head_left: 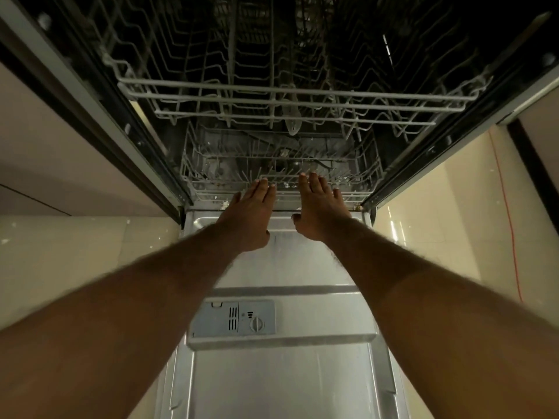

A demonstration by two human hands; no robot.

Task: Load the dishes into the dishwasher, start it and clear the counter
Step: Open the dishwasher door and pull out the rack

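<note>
Down low, both hands reach into the open dishwasher (157,164).
Left hand (251,213) and right hand (320,210) lie side by side, fingers (311,186) straight and close together, holding nothing, their tips at the front rim of the lower rack (211,178). The upper rack (290,95) juts out above, and the door (272,373) lies folded down beneath the forearms.

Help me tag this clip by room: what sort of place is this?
Most likely a home kitchen. A dishwasher's door lies folded down between pale cabinet panels, its detergent dispenser showing, and the left hand and right hand reach toward the lower wire rack.
</note>
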